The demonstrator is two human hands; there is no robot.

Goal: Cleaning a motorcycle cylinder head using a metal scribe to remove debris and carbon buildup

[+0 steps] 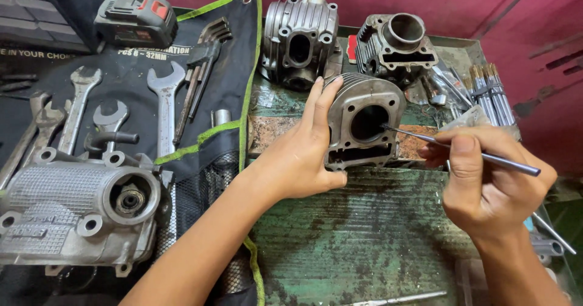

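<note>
Engine cylinder [364, 122] stands on edge on the green worn bench top [364, 233], centre of scene, bore facing the camera. Grey cast metal, dull and grimy, cooling fins along its far rim, round dark bore, rectangular slot below it. Left hand [297, 154] clasps its left side, fingers up along the fins, thumb at the near corner. Right hand [486, 184] pinches a thin metal pick [461, 149], fingers closed on the shaft, tip at the bore's right edge. Two more cylinders [300, 38] sit farther back; spanners [164, 102] lie left.
</note>
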